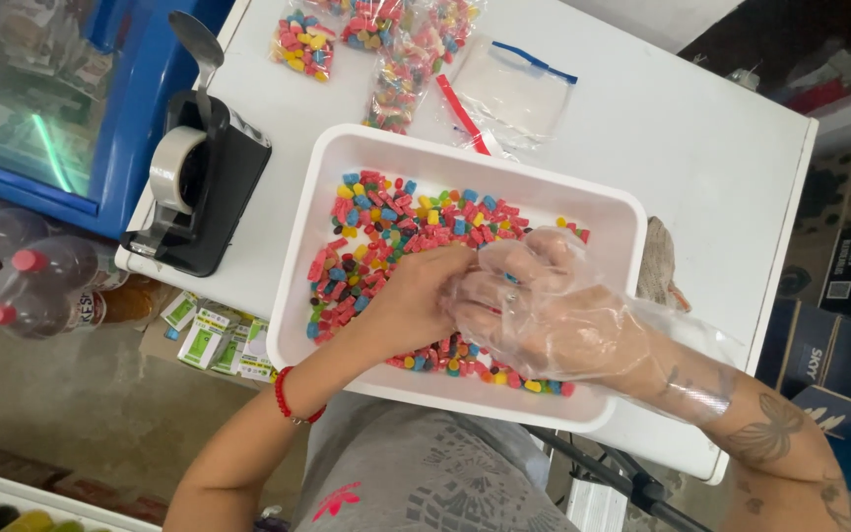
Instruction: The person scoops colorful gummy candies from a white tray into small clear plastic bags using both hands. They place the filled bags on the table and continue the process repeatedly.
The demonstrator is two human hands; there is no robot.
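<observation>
A white rectangular tray (pixel 347 158) lies on the white table (pixel 701 148) and holds several small coloured candies (pixel 396 222), mostly red, blue and yellow. My left hand (pixel 416 300) is bare, with a red bead bracelet on the wrist, and its fingers pinch the edge of the clear plastic glove near the middle of the tray. My right hand (pixel 554 315) wears that loose clear plastic glove and hovers flat over the candies, fingers apart. Candies under both hands are hidden.
Several filled candy bags (pixel 386 44) and an empty zip bag (pixel 519 89) lie at the table's far end. A black tape dispenser (pixel 199 182) stands left of the tray. Bottles (pixel 22 281) and small boxes (pixel 214 335) sit below the table's left edge.
</observation>
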